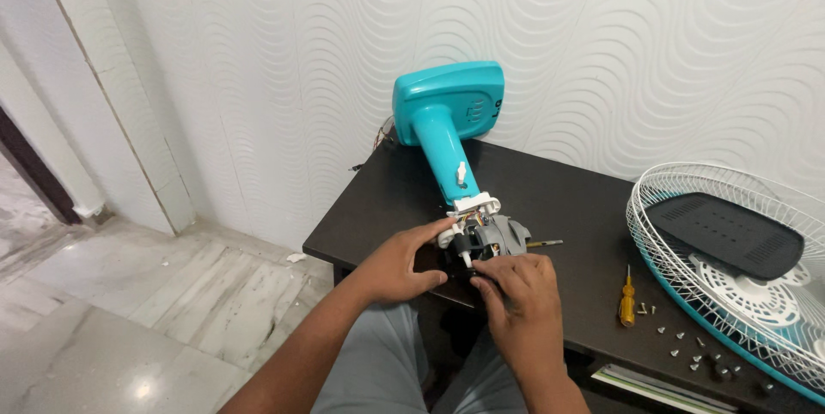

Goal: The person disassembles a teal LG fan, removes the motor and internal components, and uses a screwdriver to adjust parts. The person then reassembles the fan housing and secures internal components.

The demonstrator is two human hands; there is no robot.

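- Turquoise fan body [443,122] lying flat on the dark desk [567,199], base toward the wall, neck running to the front edge.
- Bare grey motor [496,236] at the front edge, wires showing, shaft [546,244] sticking out to the right; housing already off.
- Left hand [397,264] cupped against the motor's near side, fingers [434,231] curled round a white part there.
- Right hand [520,298] just below the motor, fingers [488,272] pinched shut on a small dark piece; exact piece hard to tell.
- Already stripped, judging by the layout: white wire grille [730,199] with a dark cover [726,234] resting in it at the right edge.
- Loose screws [687,350] scattered near the front right, beside a yellow screwdriver [627,298] lying untouched.
- Seemingly midway: outer parts removed, motor itself under work, nothing put back together.
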